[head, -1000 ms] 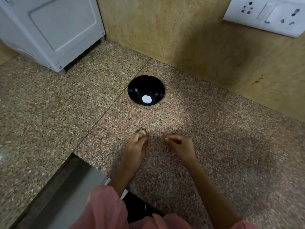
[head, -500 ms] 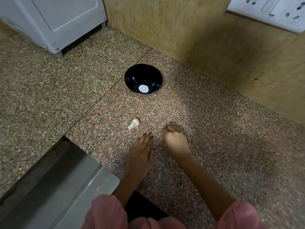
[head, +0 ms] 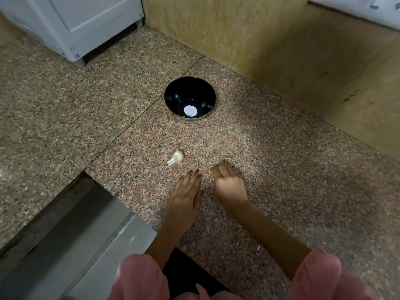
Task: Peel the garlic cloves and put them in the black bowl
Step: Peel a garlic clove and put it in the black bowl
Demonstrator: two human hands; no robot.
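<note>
**Garlic within reach, nothing peeled yet**

The granite desk (head: 281, 169) carries everything. Well beyond our hands, straight ahead, stands the black bowl (head: 173, 94), with no garlic in it, only a white round spot on its bottom. Our left hand (head: 184, 198) lies flat and open, palm down, holding nothing. Our right hand (head: 229, 185) sits just beside it, fingers curled under; we cannot tell whether it grips anything. The garlic (head: 177, 157) lies on the desk just ahead of the left fingertips, slightly to their left, not touching, its stalk pointing left.

We judge it light, firm under a dry papery skin, and likely to roll. We would pinch the round body, not the thin stalk.
</note>
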